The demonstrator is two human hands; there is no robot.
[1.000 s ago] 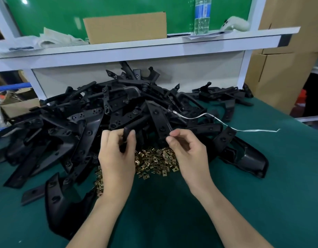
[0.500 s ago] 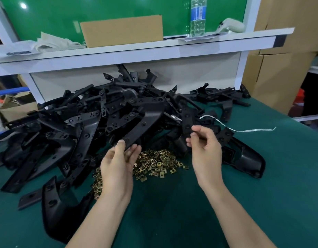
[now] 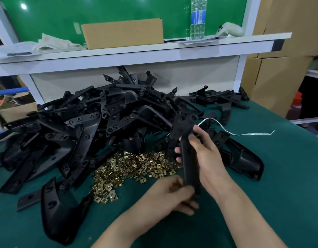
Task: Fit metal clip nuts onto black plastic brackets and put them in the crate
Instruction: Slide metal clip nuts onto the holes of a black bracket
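Black bracket (image 3: pixel 189 165) gripped by right hand (image 3: pixel 207 158) midway, left hand (image 3: pixel 169 196) below.

We see bright, even overhead light, lamp glare on the green board (image 3: pixel 118 9) at eleven o'clock, and soft shadows. The left hand (image 3: pixel 165 196) is motion-blurred at six; the shelf (image 3: pixel 136 52) bows near the edges.
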